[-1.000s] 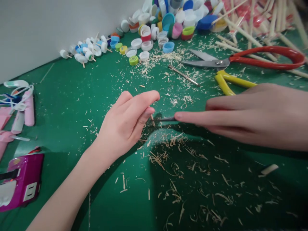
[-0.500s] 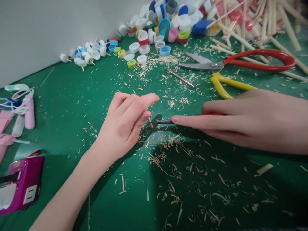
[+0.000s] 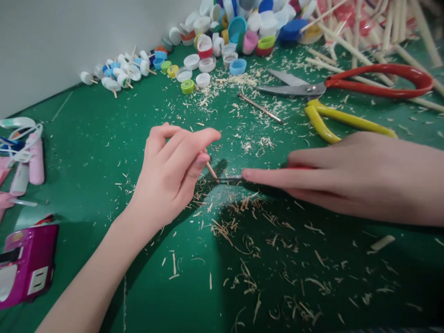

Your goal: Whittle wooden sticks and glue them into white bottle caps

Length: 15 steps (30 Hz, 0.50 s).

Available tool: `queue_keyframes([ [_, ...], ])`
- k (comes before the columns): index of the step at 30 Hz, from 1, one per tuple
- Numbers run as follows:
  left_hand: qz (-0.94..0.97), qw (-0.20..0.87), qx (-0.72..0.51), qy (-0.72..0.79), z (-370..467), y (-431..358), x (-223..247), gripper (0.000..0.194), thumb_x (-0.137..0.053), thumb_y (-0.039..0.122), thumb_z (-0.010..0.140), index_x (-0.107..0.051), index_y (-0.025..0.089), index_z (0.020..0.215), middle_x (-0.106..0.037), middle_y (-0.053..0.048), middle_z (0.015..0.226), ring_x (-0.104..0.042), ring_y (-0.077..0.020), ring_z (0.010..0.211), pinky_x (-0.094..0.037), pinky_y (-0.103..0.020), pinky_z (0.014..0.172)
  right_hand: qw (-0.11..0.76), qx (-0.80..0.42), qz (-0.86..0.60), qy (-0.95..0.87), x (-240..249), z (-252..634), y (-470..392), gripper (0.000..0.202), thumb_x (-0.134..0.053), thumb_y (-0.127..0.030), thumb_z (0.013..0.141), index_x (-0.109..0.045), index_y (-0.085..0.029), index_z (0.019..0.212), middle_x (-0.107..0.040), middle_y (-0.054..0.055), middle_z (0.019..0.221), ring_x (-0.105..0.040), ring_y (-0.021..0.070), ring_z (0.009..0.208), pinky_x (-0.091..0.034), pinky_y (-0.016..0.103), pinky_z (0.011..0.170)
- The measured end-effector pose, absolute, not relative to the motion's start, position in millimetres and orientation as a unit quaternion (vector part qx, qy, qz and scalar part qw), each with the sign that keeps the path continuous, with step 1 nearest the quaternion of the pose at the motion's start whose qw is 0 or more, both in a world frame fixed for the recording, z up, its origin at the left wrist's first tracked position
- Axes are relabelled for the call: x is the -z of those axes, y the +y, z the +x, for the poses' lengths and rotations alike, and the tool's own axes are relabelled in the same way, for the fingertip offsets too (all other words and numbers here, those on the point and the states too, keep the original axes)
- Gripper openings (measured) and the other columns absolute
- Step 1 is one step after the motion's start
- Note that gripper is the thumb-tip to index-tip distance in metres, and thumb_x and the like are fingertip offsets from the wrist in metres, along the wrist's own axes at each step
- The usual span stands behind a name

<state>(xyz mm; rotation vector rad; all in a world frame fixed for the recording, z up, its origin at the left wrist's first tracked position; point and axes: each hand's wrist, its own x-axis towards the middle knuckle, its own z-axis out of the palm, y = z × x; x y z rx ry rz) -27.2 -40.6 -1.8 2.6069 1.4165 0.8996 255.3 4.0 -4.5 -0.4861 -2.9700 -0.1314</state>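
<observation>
My left hand (image 3: pixel 173 162) pinches a thin wooden stick (image 3: pixel 212 171), whose lower tip points down at the green table (image 3: pixel 104 138). My right hand (image 3: pixel 333 178) is wrapped round a small knife (image 3: pixel 231 178), with the index finger stretched along its blade. The blade's tip lies beside the stick's lower end. A bit of red handle shows between the right fingers. Thin wood shavings (image 3: pixel 248 201) are scattered below and around both hands.
Red-handled scissors (image 3: pixel 381 78), a yellow handle (image 3: pixel 347 120) and a thin metal rod (image 3: pixel 260 108) lie beyond my right hand. Bottle caps (image 3: pixel 204 64) are heaped at the back, wooden sticks (image 3: pixel 395 27) at the back right. A magenta device (image 3: pixel 34 263) sits at the left.
My left hand has drawn back slightly leftward with the stick, and more of the stick shows. The knife's blade now ends at the stick's tip instead of crossing it. The view has shifted a little.
</observation>
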Motion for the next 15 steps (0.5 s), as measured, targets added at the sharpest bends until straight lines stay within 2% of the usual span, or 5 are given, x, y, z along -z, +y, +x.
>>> queue_keyframes([
  [2,0.841,0.019,-0.29,0.457,-27.0,-40.5,1.4,0.03,-0.033,0.033,0.101,-0.056,0.03,0.12,-0.068,-0.006,0.093,-0.056,-0.0221,0.1,-0.04,-0.049,0.105,0.051,0.042,-0.149,-0.987,4.3,255.0,3.8,0.052,-0.011,-0.034,0.103,-0.011,-0.034,0.154,-0.048,-0.004,0.066,-0.027,0.0096,0.043,-0.015,0.03,0.042],
  [7,0.841,0.024,-0.294,0.454,-27.4,-39.0,2.6,0.03,-0.033,0.033,0.101,-0.056,0.029,0.12,-0.069,-0.006,0.095,-0.056,-0.022,0.101,-0.037,-0.048,0.107,0.096,0.097,-0.18,-0.974,1.5,254.8,3.7,0.053,-0.008,-0.037,0.102,-0.007,-0.036,0.155,-0.04,-0.005,0.063,-0.019,0.0098,0.044,-0.012,0.029,0.043],
  [15,0.836,0.033,-0.29,0.465,-27.7,-37.4,3.4,0.033,-0.029,0.034,0.102,-0.057,0.028,0.119,-0.069,-0.005,0.098,-0.056,-0.0213,0.097,-0.034,-0.048,0.108,0.101,0.014,-0.172,-0.98,0.0,251.9,2.5,0.05,-0.015,-0.037,0.104,-0.015,-0.034,0.154,-0.038,-0.006,0.066,-0.025,0.0076,0.048,-0.016,0.024,0.044],
])
